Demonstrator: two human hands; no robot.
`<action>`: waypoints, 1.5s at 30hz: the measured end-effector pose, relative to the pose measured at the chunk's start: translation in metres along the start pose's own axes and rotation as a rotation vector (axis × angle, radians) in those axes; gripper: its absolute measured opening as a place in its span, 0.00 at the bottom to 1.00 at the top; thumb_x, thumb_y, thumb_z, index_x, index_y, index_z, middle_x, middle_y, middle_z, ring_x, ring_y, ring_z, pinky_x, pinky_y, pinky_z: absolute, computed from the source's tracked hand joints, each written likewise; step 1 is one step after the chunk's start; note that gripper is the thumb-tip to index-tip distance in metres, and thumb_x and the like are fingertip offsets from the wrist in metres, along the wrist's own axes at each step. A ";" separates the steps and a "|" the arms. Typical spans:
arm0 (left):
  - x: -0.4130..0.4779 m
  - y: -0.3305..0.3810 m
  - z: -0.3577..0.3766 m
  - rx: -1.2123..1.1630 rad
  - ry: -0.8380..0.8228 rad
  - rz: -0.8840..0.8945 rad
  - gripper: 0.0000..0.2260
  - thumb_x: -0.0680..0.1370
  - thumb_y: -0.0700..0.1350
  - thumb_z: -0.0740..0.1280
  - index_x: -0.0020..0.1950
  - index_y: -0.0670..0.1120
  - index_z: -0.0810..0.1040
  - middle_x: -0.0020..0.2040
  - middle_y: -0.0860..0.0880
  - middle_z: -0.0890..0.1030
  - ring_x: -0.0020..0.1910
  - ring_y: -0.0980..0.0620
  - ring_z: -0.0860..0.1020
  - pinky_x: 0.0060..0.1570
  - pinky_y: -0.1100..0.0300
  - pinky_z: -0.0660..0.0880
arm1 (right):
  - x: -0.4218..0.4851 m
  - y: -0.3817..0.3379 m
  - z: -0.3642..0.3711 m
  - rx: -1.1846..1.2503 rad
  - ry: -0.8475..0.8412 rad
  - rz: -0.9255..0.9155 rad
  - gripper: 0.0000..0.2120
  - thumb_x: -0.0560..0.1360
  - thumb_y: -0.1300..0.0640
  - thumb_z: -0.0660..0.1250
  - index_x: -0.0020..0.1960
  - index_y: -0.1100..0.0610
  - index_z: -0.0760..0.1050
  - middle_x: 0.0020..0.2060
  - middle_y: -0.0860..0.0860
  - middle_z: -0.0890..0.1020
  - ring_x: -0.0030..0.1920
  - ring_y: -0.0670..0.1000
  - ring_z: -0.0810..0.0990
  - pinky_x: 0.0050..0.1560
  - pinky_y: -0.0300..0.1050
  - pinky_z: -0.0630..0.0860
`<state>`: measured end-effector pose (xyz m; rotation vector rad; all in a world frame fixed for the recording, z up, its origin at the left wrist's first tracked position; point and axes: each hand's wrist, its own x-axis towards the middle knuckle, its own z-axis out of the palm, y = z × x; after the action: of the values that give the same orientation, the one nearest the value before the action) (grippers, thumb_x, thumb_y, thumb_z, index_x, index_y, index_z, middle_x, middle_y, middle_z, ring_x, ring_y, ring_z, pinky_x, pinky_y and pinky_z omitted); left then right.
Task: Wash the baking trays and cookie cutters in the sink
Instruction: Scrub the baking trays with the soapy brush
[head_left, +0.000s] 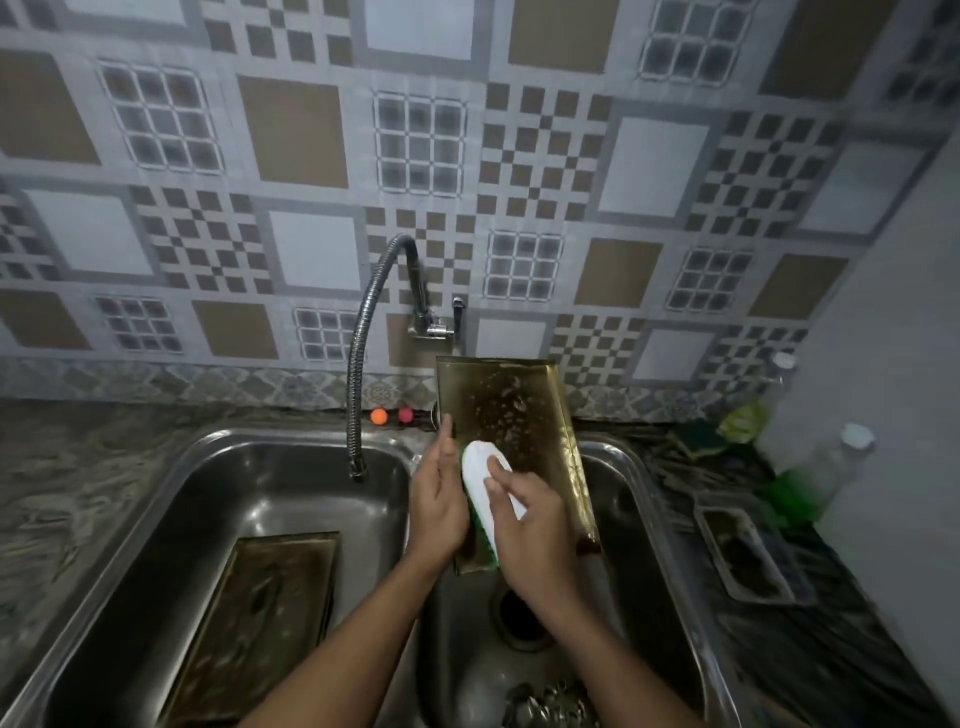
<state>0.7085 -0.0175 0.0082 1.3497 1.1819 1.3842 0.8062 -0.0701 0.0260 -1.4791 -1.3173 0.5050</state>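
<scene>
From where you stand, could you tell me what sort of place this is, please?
Most likely a home kitchen: a stainless-steel double sink, a flexible chrome tap on a patterned tiled wall, and a soapy golden baking tray.

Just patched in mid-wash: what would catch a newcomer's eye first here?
A gold baking tray stands propped in the right basin, its face flecked with suds; the left hand steadies its edge while the right hand grips a white brush against it. A second tray lies flat in the left basin, where the flexible tap hose hangs.
</scene>
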 end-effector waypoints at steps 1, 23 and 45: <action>0.001 -0.003 -0.003 0.009 0.011 0.010 0.23 0.83 0.57 0.52 0.76 0.51 0.65 0.53 0.40 0.82 0.51 0.59 0.79 0.53 0.59 0.77 | -0.005 0.007 -0.005 -0.011 0.003 -0.006 0.11 0.78 0.59 0.67 0.60 0.55 0.81 0.49 0.45 0.82 0.51 0.36 0.79 0.52 0.30 0.74; -0.001 -0.004 0.004 0.085 -0.082 -0.017 0.31 0.78 0.36 0.68 0.78 0.49 0.61 0.66 0.66 0.67 0.61 0.80 0.66 0.58 0.81 0.64 | 0.022 0.029 -0.064 0.068 0.222 0.089 0.12 0.77 0.59 0.69 0.60 0.54 0.80 0.52 0.44 0.82 0.55 0.41 0.80 0.49 0.23 0.72; -0.001 -0.019 0.005 0.191 -0.149 0.153 0.20 0.71 0.37 0.70 0.57 0.57 0.78 0.57 0.55 0.80 0.59 0.55 0.78 0.63 0.55 0.75 | 0.097 0.011 -0.037 -0.079 0.157 0.158 0.13 0.79 0.57 0.65 0.63 0.57 0.78 0.61 0.52 0.81 0.56 0.49 0.78 0.43 0.25 0.69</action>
<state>0.7133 -0.0143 -0.0109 1.6780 1.1531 1.2758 0.8719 0.0033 0.0605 -1.6630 -1.1137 0.4324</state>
